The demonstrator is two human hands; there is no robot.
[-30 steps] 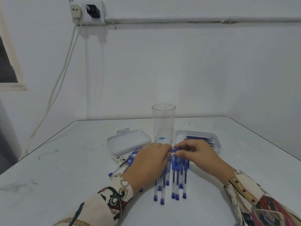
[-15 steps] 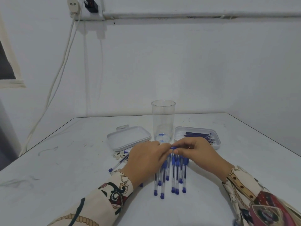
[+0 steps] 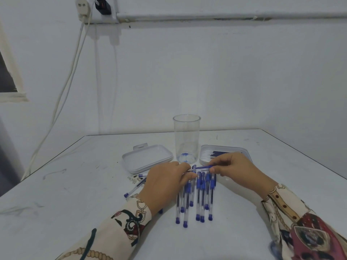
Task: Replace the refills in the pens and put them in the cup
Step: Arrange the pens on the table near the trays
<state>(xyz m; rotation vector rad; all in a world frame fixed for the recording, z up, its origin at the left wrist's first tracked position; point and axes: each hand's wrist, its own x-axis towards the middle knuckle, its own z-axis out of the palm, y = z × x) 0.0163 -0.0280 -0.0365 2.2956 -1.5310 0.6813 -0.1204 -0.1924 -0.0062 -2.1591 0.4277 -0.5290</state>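
A blue pen [image 3: 201, 168] lies crosswise between my two hands, just above the table. My left hand [image 3: 165, 182] pinches its left end and my right hand [image 3: 234, 168] pinches its right end. Below the hands lies a row of several blue pens [image 3: 199, 199] with their caps toward me. A tall clear plastic cup [image 3: 186, 139] stands upright behind the hands, with only a blue mark at its bottom. To the cup's right, an open white tray [image 3: 204, 150] holds several dark refills [image 3: 218, 153].
The tray's white lid [image 3: 147, 160] lies left of the cup. Two loose pens [image 3: 134, 188] and small clear bits [image 3: 132, 179] lie left of my left hand. Cables [image 3: 62, 94] hang from a wall socket at the far left. The table's right edge runs diagonally.
My hands have drawn slightly apart and more of the blue pen shows between them. The view has tilted a little.
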